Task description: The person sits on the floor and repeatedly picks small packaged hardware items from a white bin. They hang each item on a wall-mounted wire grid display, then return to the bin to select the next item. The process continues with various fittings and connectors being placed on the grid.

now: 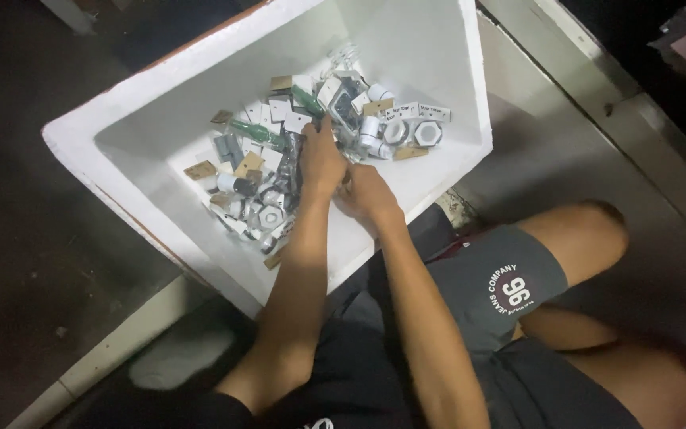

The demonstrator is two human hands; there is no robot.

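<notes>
Both hands reach into a white foam box (160,119) that stands in front of the seated person's knees. The left hand (321,159) lies palm-down on a heap of small parts (279,159); its fingers are curled among the pieces, and whether they pinch any one piece cannot be told. The right hand (367,195), touching the left at the thumb side, rests on the bare box floor with fingers bent inward; its grasp is hidden as well. Small white rectangular tags (283,107) and tan cardboard tags (200,169) lie scattered beyond and left of the left hand. Two green tube-shaped pieces (256,133) lie just beyond its fingertips. White hexagonal nuts (428,133) and short white cylinders (369,131) lie beyond the right hand. The near box wall (343,262) passes under both forearms.
</notes>
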